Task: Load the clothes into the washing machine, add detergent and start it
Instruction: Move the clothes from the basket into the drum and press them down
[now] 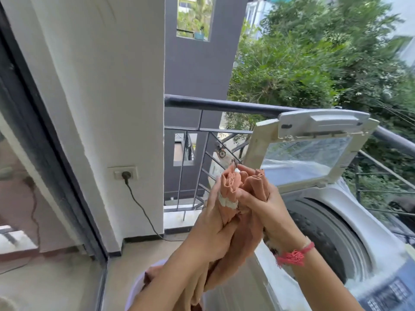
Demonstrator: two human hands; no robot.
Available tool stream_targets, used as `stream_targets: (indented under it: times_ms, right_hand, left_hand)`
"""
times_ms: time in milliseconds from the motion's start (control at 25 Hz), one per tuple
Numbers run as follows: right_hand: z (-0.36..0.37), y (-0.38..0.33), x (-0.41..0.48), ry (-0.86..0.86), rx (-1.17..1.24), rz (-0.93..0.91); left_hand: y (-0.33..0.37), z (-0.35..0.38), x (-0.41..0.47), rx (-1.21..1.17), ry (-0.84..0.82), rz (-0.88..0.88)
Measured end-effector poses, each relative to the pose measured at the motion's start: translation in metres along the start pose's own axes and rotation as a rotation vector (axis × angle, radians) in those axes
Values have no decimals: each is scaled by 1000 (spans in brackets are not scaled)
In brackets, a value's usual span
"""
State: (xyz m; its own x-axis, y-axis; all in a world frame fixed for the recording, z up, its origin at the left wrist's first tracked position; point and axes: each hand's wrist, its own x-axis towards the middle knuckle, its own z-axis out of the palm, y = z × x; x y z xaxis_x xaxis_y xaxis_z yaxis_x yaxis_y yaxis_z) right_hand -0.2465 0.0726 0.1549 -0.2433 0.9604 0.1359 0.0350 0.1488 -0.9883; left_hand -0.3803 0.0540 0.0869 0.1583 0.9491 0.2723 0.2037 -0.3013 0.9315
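Two hands: the left hand (213,221) and right hand (267,205) are raised together at mid-frame, forearms reaching up from the lower edge and converging.
Fingers: both sets are curled tight around a bunched peach garment (244,239); the right hand's fingers (243,196) press against the left hand's side of the bundle.
Garment: its gathered top pokes up above both fists, and the rest hangs down between the forearms towards a pale lilac basket (132,286) at the bottom edge.
Wrist: a red thread bracelet (292,257) circles the right wrist.
Washing machine: the white top-loader (350,212) stands just right of the hands, its lid (258,149) propped upright and its grey drum (323,234) open behind the right forearm.
Edges: a dark balcony railing (224,106) runs behind the hands and the lid; a white wall (112,86) rises to the left, carrying a socket (125,173) with a plugged-in cable (143,212) trailing to the floor (139,250).
Far left: a dark-framed glass door (33,176) closes that side.
Open room: the hands sit apart from wall and railing, with the drum's mouth near on their right.
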Motion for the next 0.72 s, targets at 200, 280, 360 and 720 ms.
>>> stream_targets:
  times_ms: [200,280,360,720]
  right_hand:
    - [-26,8,-6,200,16,-40]
    - [-41,12,-7,320,62,-66]
    - [-67,17,-7,385,156,-62]
    - [-315,26,-19,767,562,-144]
  left_hand:
    - [3,14,28,120,-306,-102]
    - [7,22,41,68,-390,-110]
    - [4,31,51,-84,-415,-191]
    - [-56,176,36,749,-377,-232]
